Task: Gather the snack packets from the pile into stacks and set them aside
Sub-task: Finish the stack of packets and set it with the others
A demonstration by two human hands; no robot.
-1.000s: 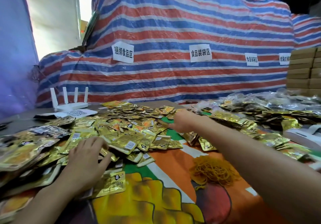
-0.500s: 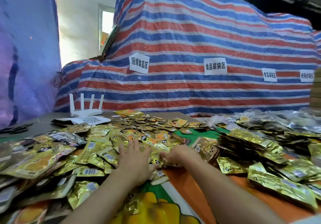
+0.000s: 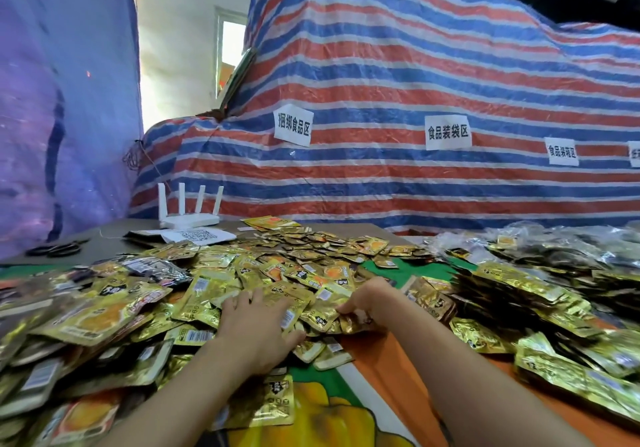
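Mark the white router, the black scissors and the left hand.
white router (image 3: 189, 220): head view, on its flat body.
black scissors (image 3: 57, 249): head view, on the handles.
left hand (image 3: 258, 328): head view, on the back of the hand.

My left hand (image 3: 258, 332) lies flat on the gold snack packets (image 3: 204, 290); my right hand (image 3: 372, 302) pinches a few beside it on the table (image 3: 374, 377).

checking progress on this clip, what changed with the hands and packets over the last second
The right hand drew back from the far side of the pile to its near edge and now pinches packets there. The left hand slid across to meet it and lies flat on the pile. The router, scissors and stacks on the right stayed put.
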